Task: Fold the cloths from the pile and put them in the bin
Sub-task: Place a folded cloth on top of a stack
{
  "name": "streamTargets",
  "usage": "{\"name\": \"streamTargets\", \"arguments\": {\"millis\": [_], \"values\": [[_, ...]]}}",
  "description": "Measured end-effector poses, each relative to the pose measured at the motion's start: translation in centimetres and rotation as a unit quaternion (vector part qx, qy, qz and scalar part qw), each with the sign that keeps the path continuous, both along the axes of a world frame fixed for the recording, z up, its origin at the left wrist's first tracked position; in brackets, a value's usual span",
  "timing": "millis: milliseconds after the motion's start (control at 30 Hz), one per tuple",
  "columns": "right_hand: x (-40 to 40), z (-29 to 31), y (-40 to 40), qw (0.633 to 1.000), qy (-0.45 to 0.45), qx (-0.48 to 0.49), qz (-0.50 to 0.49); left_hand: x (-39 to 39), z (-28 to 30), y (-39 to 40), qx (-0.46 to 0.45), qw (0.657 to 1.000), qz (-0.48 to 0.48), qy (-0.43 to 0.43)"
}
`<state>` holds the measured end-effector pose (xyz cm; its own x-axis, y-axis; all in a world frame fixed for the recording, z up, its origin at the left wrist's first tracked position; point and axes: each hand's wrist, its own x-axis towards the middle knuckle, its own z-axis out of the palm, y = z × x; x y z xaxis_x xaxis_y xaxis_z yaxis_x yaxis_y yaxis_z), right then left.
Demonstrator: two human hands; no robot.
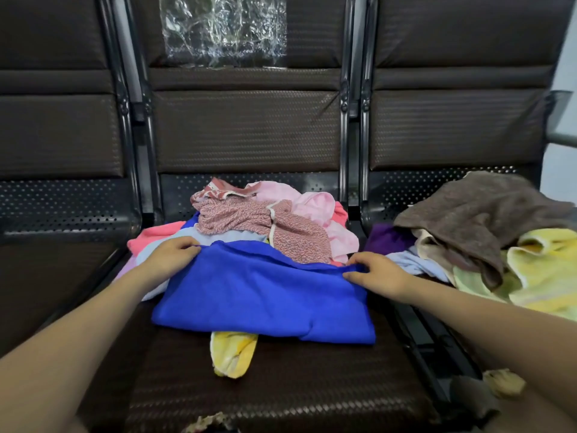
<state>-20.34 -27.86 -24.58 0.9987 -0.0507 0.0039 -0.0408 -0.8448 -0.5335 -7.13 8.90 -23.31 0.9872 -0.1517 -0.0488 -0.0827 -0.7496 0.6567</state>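
1. The blue cloth (262, 292) lies spread on the middle seat (281, 385) of a row of dark chairs, its near edge toward the person and its far edge raised against the pile (265, 220).
2. The left hand (170, 257) pinches the far left corner of the blue cloth, fingers curled over the hem; the right hand (379, 275) grips the far right corner in the same way.
3. Just behind the blue cloth the pile holds a patterned pink cloth (265, 225), a pale pink cloth (312, 204) and a coral one.
4. A yellow cloth (232, 354) pokes out from under the blue cloth's near edge.
5. To the right of the blue cloth, on the next seat, lie a brown towel (480, 214) and a pale yellow towel (543, 270).
6. No bin is in view.
7. Risk, as I judge it: pulling the far edge forward may drag the patterned pink cloth along, since it rests against that edge; the yellow cloth beneath could bunch the fold or slide off the seat.
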Motion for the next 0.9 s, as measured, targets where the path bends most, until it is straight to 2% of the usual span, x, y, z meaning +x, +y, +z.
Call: {"name": "streamTargets", "arguments": {"millis": [67, 133, 233, 300, 533, 733, 833, 900], "values": [[0.1, -0.3, -0.2, 0.999, 0.010, 0.037, 0.021, -0.5, 0.1, 0.2, -0.078, 0.996, -0.002, 0.040], [-0.1, -0.3, -0.4, 0.992, 0.027, 0.123, 0.022, -0.8, 0.4, 0.8, -0.131, 0.988, -0.001, 0.079], [-0.4, 0.1, -0.4, 0.967, 0.049, 0.248, 0.022, -0.8, 0.9, 1.6, -0.190, 0.974, -0.003, 0.123], [-0.2, 0.2, 0.0, 0.954, 0.058, 0.294, 0.017, -0.7, 1.0, 1.7, -0.212, 0.967, -0.004, 0.141], [0.2, 0.3, 1.2, 0.943, 0.114, 0.311, 0.032, -1.9, 1.9, 1.1, -0.172, 0.971, -0.031, 0.165], [0.0, 0.3, 0.6, 0.930, 0.061, 0.362, -0.030, -2.3, 2.1, 1.2, -0.151, 0.975, -0.011, 0.161], [-0.1, 0.2, 0.5, 0.934, 0.033, 0.352, -0.053, -1.9, 2.1, 1.3, -0.143, 0.981, 0.040, 0.121], [-0.1, 0.4, 0.3, 0.938, -0.007, 0.336, -0.084, -1.7, 2.5, 1.4, -0.173, 0.980, 0.063, 0.081]]}}
